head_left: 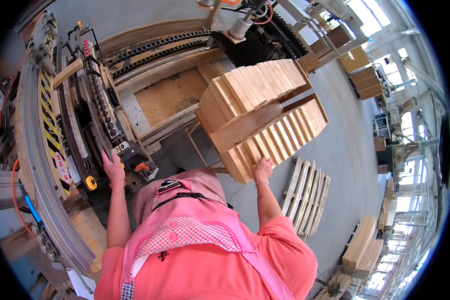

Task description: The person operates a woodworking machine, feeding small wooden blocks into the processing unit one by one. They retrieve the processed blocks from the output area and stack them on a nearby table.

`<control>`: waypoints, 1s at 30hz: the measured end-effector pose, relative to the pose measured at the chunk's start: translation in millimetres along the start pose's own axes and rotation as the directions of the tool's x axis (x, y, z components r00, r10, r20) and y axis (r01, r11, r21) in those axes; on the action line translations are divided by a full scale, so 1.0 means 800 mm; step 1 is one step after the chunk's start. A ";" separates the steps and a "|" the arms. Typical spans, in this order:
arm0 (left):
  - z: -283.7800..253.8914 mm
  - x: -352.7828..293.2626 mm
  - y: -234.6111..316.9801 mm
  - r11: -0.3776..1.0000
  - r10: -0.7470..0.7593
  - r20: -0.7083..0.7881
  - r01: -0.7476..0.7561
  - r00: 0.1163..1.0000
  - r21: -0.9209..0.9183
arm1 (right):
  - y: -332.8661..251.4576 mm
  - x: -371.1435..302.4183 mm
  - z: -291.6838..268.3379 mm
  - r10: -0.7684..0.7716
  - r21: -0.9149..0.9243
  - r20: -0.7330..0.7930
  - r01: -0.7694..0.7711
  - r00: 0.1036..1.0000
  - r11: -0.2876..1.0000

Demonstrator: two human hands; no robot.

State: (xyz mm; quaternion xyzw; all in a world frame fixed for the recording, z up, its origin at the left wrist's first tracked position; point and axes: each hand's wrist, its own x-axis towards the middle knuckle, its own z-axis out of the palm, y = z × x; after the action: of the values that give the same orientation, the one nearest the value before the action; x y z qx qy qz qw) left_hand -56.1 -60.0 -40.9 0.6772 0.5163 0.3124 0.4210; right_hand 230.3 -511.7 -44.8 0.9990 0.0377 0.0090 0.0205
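My left hand (114, 169) reaches to the near end of a long machine carriage (105, 107) that carries a row of dark round fittings. Its thumb and a finger stand apart, and I see nothing held between them. On the right, my right hand (262, 170) has its fingers bent over the near end of a wooden board (253, 150), one of the lower row in a stack. Above that row, a second row of light wooden boards (250, 87) leans closely packed. A wide plank (245, 125) lies between the two rows.
A curved metal rail (50, 200) and a yellow-black striped guard (52, 135) line the left side. Beyond the machine lies a wooden bed with chains (160, 52). A slatted pallet (306, 197) sits on the floor at right, with more stacked boards (362, 245) farther off.
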 end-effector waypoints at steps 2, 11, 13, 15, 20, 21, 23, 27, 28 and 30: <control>0.001 0.000 -0.001 1.000 0.004 0.006 -0.004 1.000 0.007 | 0.002 -0.005 -0.006 -0.023 0.006 -0.029 0.023 0.999 1.000; -0.001 -0.006 0.013 1.000 0.002 -0.022 -0.002 1.000 -0.012 | -0.098 -0.040 -0.085 -0.413 0.321 -0.031 0.401 0.910 0.858; 0.003 -0.007 0.006 0.998 0.043 -0.063 -0.040 0.997 0.040 | -0.158 -0.033 -0.097 -0.551 0.442 0.041 0.479 0.834 0.758; 0.003 -0.005 0.001 0.998 0.028 -0.055 -0.025 0.998 0.056 | -0.238 -0.032 -0.124 -0.688 0.762 0.235 0.309 0.687 0.569; -0.026 -0.015 0.018 0.993 -0.042 0.006 0.043 0.999 -0.108 | -0.434 -0.031 -0.190 -0.910 0.865 0.405 -0.287 -0.083 0.411; -0.028 -0.018 0.016 0.992 -0.053 -0.038 0.048 0.998 -0.118 | -0.467 -0.028 -0.184 -0.912 0.842 0.344 -0.356 -0.222 0.405; -0.024 -0.020 -0.002 0.975 -0.110 -0.072 0.094 0.991 -0.203 | -0.530 -0.015 -0.152 -0.866 0.760 0.187 -0.491 -0.463 0.426; -0.033 -0.024 0.004 0.958 -0.203 -0.209 0.149 0.957 -0.246 | -0.617 0.003 -0.108 -0.775 0.794 0.475 -0.178 -0.417 0.582; -0.033 -0.022 0.009 0.957 -0.220 -0.240 0.161 0.946 -0.241 | -0.628 0.008 -0.110 -0.766 0.743 0.417 -0.303 -0.489 0.597; -0.032 -0.022 0.022 0.955 -0.251 -0.278 0.190 0.927 -0.228 | -0.640 0.019 -0.109 -0.756 0.567 0.291 -0.530 -0.587 0.630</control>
State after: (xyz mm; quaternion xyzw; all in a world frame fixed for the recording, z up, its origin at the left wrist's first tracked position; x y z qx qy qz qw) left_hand -74.9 -72.5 -13.3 0.5134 0.6144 0.4130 0.4340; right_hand 205.0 3.3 21.4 0.2683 0.2108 -0.8795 -0.3318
